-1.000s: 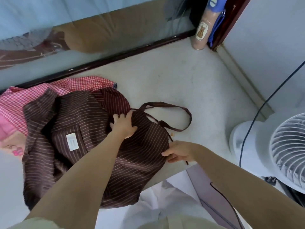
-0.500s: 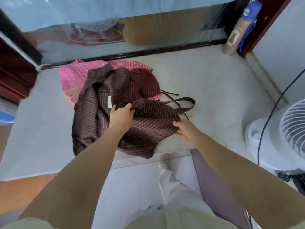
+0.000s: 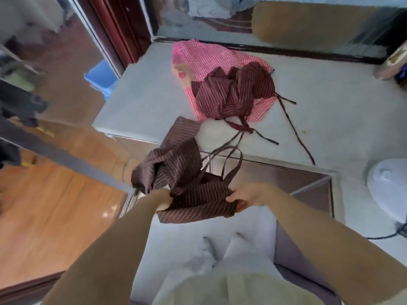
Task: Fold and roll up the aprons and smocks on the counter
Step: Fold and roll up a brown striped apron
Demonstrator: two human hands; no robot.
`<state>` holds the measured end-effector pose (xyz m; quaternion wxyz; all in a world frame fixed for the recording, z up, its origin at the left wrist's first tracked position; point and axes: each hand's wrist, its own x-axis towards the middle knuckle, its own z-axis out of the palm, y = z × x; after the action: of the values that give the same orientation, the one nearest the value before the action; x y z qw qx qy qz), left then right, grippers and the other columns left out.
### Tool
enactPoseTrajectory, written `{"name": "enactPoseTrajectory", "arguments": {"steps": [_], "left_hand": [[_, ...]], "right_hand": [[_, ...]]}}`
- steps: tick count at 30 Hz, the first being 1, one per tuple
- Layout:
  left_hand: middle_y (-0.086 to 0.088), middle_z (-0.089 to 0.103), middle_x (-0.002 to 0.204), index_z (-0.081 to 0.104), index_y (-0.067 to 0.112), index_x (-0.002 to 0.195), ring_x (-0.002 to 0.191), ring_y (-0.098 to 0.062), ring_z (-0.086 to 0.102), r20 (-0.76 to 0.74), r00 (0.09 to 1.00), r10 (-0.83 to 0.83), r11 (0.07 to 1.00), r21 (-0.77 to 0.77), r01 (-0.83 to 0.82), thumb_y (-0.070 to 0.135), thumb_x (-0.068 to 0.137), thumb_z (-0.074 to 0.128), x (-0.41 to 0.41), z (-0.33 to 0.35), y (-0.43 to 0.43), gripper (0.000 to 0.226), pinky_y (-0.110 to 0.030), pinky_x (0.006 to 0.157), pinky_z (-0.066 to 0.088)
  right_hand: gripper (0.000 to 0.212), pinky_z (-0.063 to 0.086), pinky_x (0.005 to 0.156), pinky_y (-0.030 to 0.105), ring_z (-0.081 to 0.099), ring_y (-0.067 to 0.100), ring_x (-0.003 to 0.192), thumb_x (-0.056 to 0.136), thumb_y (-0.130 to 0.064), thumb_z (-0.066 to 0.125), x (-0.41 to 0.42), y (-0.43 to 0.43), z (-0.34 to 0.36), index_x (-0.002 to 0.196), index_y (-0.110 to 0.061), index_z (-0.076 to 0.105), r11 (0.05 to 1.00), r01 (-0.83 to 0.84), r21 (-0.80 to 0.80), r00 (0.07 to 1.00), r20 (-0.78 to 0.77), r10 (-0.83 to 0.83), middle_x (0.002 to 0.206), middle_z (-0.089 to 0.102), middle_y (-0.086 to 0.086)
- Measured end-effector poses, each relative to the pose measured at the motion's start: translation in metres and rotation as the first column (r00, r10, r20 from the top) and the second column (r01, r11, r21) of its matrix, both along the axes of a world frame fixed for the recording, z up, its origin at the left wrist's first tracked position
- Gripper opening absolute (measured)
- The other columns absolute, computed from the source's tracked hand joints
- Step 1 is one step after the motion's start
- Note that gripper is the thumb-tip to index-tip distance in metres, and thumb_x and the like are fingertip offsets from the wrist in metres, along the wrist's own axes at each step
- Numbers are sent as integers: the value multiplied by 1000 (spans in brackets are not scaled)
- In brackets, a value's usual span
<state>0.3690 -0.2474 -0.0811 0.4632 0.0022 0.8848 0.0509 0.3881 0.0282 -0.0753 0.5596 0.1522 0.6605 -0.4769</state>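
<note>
A pale grey tabletop (image 3: 143, 102) runs across a room with a wooden floor on the left. A white fan (image 3: 387, 190) stands at its right end. On it lies a pink checked smock (image 3: 204, 58), and a dark red striped apron (image 3: 233, 95) is heaped on top with its ties trailing toward the front edge. A brown striped apron (image 3: 193, 194) hangs bunched in the air, off the front edge. The right hand (image 3: 248, 197) pinches its right edge with curled fingers. The left hand (image 3: 165, 198) is buried in the cloth, so its fingers are hidden and I cannot tell their grip.
</note>
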Motion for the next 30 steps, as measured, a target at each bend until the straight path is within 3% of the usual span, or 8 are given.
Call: {"name": "enactPoseTrajectory", "arguments": {"steps": [2,5,9,12,15,21,27,30], "left_hand": [[-15,52,107,53,9,122,93,-26,51,243,962,120,987,75,-142,15,101,35,29,-16,-6,28,-35,81,45],[-8,57,102,62,8,114,96,-19,53,-86,952,295,930,256,-265,16,100,45,35,-13,4,23,-34,88,44],[-6,53,65,61,9,83,67,-24,50,-331,664,671,678,636,-368,13,96,52,-1,32,19,17,-31,56,34],[-7,52,69,60,7,79,65,-16,46,-295,508,809,495,808,-320,20,96,56,-26,73,26,22,-29,60,34],[-1,48,65,51,15,68,63,-14,43,-194,429,882,333,901,-277,22,94,62,-36,96,31,29,-28,59,33],[-10,62,79,61,4,84,71,-21,59,-73,478,875,333,807,-487,6,87,70,-2,72,30,9,-28,65,52],[-19,68,99,63,-1,98,90,-27,66,287,577,765,451,400,-797,10,80,76,44,40,13,24,-34,82,55],[-16,69,104,65,2,104,101,-29,65,261,641,721,505,435,-745,18,83,75,41,39,13,28,-39,90,53]], "right_hand": [[31,55,80,29,64,27,99,99,-9,51,12,-3,-7,129,0,53,986,-136,100,991,20,135,115,64,18],[25,56,78,31,65,26,94,98,-10,53,19,4,-6,120,-1,58,971,-117,210,987,-86,138,111,65,17],[12,51,85,34,63,27,91,94,-2,53,0,29,17,95,-3,65,950,292,109,864,-457,-212,101,66,17],[13,50,94,42,65,30,96,92,-4,55,-26,42,51,93,-10,67,868,493,-62,688,-583,-432,102,68,18],[13,50,91,40,63,27,94,91,-5,55,-45,47,74,92,-12,65,826,534,-180,637,-557,-534,100,68,14],[29,52,91,37,66,23,104,93,-25,64,-19,59,57,115,-6,66,832,521,-193,800,-230,-554,112,71,9],[14,50,49,22,62,15,67,98,-12,55,31,74,30,106,-5,63,967,248,62,965,70,-252,85,65,8],[9,49,51,27,61,20,65,96,-9,54,31,72,31,98,-4,61,921,373,116,928,-53,-369,82,61,12]]}}
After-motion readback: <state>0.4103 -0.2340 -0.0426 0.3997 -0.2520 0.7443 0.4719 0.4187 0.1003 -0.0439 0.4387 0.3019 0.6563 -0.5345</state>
